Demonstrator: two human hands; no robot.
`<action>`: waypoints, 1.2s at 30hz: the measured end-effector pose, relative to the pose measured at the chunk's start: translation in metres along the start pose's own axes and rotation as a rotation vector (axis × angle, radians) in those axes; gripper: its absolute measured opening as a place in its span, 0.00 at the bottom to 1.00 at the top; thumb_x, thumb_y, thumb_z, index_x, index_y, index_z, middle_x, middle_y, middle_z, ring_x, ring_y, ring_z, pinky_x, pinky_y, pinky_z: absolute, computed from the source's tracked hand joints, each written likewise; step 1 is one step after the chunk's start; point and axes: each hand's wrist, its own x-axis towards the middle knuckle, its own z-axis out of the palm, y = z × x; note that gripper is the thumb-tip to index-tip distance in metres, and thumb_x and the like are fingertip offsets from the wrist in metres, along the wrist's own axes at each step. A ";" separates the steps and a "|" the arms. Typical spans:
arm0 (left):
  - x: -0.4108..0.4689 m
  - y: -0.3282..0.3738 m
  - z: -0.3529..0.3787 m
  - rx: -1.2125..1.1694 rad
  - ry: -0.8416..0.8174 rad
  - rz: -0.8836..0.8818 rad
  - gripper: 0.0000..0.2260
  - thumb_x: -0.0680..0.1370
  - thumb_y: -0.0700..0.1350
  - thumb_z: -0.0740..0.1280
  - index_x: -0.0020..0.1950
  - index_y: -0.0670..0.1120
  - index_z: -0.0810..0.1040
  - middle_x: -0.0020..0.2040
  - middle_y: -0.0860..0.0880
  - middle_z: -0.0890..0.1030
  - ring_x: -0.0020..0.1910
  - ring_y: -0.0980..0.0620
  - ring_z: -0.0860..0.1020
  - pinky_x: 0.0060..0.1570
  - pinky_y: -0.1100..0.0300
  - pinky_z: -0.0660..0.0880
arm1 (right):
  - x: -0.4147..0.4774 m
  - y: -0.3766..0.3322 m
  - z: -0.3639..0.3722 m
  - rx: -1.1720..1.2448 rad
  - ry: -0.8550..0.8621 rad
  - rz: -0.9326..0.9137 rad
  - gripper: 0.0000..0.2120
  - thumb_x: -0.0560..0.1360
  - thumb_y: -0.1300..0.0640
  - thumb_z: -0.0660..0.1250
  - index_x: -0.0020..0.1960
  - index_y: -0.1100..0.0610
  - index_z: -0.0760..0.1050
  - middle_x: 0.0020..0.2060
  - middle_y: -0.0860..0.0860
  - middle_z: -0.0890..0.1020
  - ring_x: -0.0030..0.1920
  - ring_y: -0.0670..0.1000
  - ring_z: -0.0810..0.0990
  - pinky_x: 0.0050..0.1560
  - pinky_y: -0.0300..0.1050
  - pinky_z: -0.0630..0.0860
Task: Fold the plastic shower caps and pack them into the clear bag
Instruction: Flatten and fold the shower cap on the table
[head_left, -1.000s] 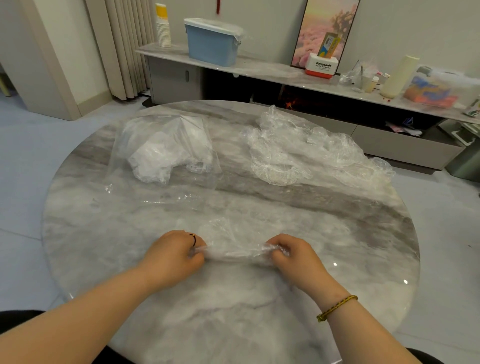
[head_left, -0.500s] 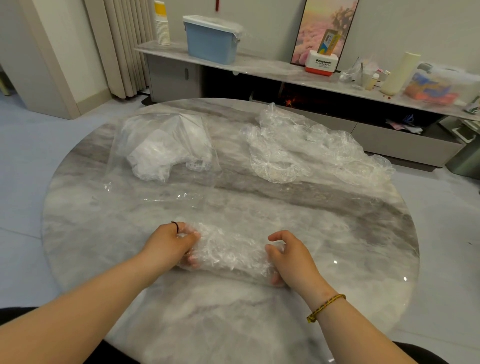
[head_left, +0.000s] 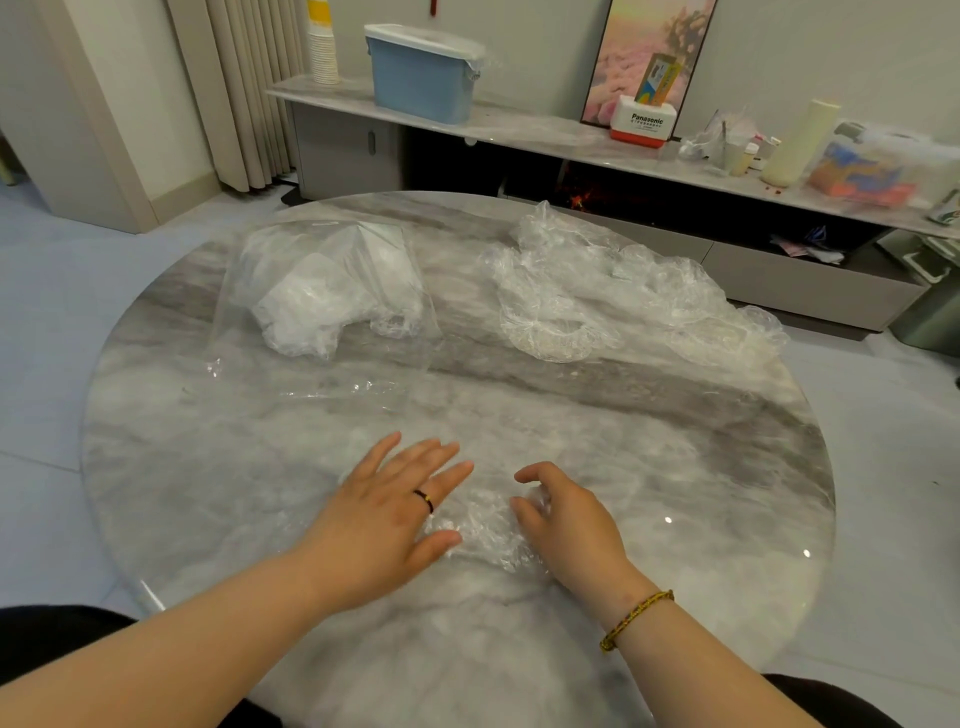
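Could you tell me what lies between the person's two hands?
In the head view, a crumpled clear shower cap lies on the table between the left hand and right hand.

table (head_left: 675, 467): grey-white marble veining
folded cap (head_left: 483, 530): clear
bin (head_left: 421, 78), upper centre: pale blue
bracelet (head_left: 636, 618): yellow-black

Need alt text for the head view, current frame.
Two hands work a crumpled clear cap on a round marble table: the left hand lies flat on one end, the right hand curls its fingers round the other. Behind, a clear bag holding packed caps lies left, and a pile of loose ones right.
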 end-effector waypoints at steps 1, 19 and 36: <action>-0.002 0.001 0.003 0.023 -0.073 -0.011 0.27 0.80 0.60 0.39 0.64 0.48 0.69 0.59 0.49 0.79 0.62 0.51 0.72 0.67 0.57 0.50 | 0.000 -0.001 0.000 -0.014 -0.030 -0.012 0.13 0.79 0.53 0.59 0.63 0.51 0.68 0.35 0.45 0.71 0.40 0.48 0.72 0.39 0.39 0.66; -0.026 0.013 0.035 -0.020 -0.299 -0.168 0.28 0.80 0.59 0.39 0.63 0.44 0.70 0.58 0.48 0.80 0.62 0.53 0.67 0.64 0.47 0.48 | -0.018 -0.007 0.045 -0.532 -0.163 -0.227 0.28 0.80 0.49 0.42 0.53 0.50 0.82 0.53 0.46 0.82 0.54 0.45 0.81 0.61 0.41 0.61; 0.002 0.004 -0.007 -0.327 -0.321 -0.298 0.46 0.64 0.77 0.37 0.73 0.53 0.62 0.73 0.58 0.62 0.71 0.59 0.59 0.67 0.66 0.54 | -0.001 -0.004 -0.007 -0.338 0.042 -0.025 0.24 0.77 0.44 0.58 0.69 0.53 0.62 0.65 0.49 0.68 0.67 0.51 0.63 0.64 0.42 0.58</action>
